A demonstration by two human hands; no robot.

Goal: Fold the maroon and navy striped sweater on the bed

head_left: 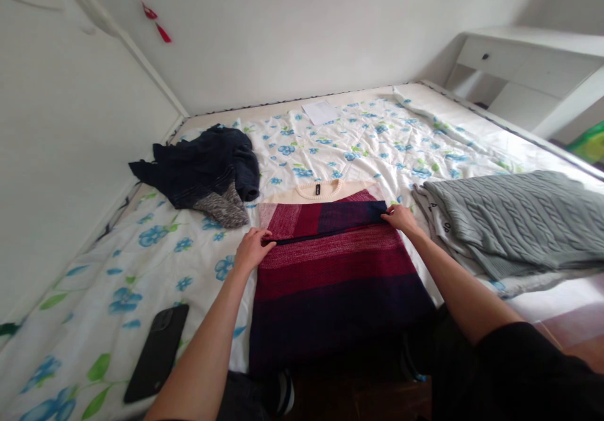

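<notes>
A long knitted sweater with a cream collar and broad pink, maroon and navy bands (330,286) is lying flat in the near middle of a bedsheet printed with blue flowers and green leaves on white (292,150). Its ribbed collar, showing a small black label (318,189), is facing the far side, while its dark navy end is stretching toward the near side. A knitted sleeve shading from pale pink through red to navy (325,218) is lying crosswise over the sweater's upper part, just below the collar.

The left hand (255,248) is pinching the near edge of the sleeve at its left end, thumb and fingers closing on the fabric. The right hand (401,218) is gripping the navy end of the sleeve on the right between thumb and fingertips. Both forearms are reaching in from the near side.

To the left, a crumpled dark navy garment with a heathered grey patch (202,169) is lying just beyond the left hand. A black smartphone (158,352) is resting on the near left of the sheet. On the right, a folded grey cable-knit sweater (523,219) is resting on other pale clothing. A white sheet of paper (321,112) is lying near the far edge, and a white desk with a drawer (528,62) is standing at the far right.
</notes>
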